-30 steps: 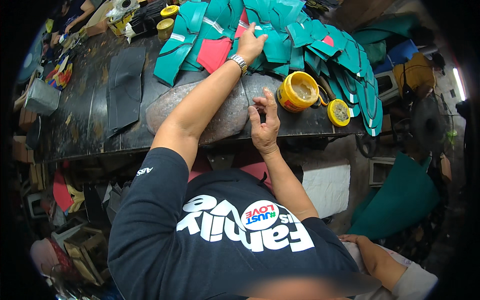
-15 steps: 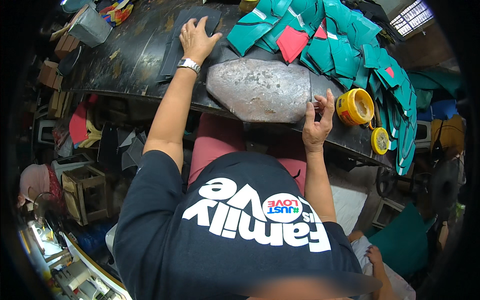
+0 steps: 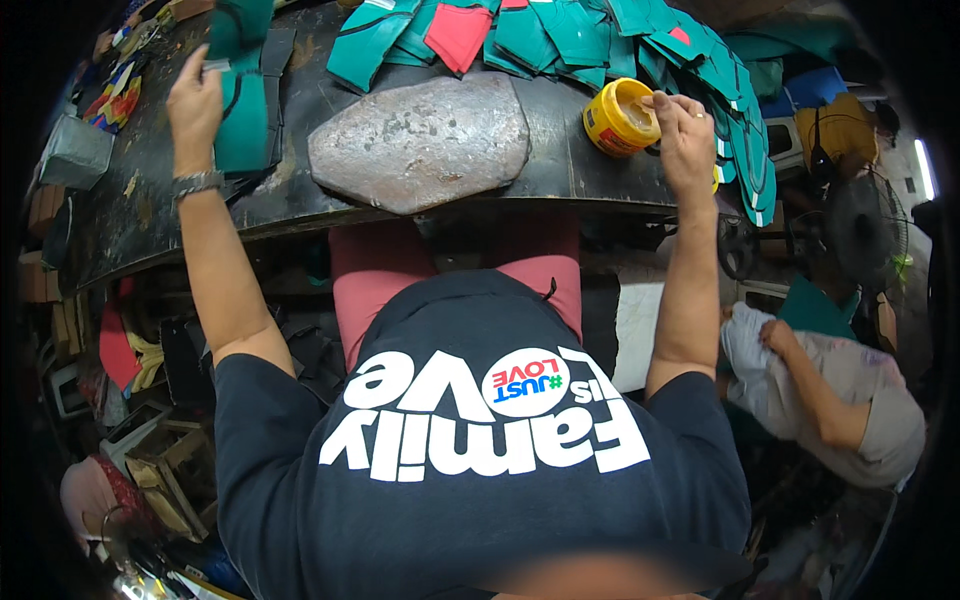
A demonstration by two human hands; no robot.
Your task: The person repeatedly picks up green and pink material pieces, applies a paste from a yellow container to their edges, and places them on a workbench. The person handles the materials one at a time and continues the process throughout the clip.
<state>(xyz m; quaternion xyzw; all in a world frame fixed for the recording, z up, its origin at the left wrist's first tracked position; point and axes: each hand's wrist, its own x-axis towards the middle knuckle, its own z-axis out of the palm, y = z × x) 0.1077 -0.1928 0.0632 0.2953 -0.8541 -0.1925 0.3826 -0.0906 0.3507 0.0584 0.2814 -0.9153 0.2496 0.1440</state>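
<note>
My left hand (image 3: 195, 100), with a metal watch on its wrist, grips a flat green cut piece (image 3: 243, 115) over the far left of the dark worktable (image 3: 560, 180). My right hand (image 3: 685, 140) sits at the near rim of an open yellow tub (image 3: 618, 118). Its fingers are curled down toward the tub and the fingertips are hidden. A large flat grey stone slab (image 3: 420, 140) lies on the table between my hands. Behind it is a heap of several green pieces (image 3: 560, 35) with a red piece (image 3: 458, 35) among them.
A grey metal tin (image 3: 72, 152) stands at the table's left end beside colourful scraps. More green pieces (image 3: 745, 150) hang over the right edge. Another person in a light shirt (image 3: 840, 385) bends over at the lower right. Boxes and clutter crowd the floor at the left.
My left hand has left the dark strip and now holds a green piece up. My right hand has moved from the table edge by the stone to the yellow tub.
</note>
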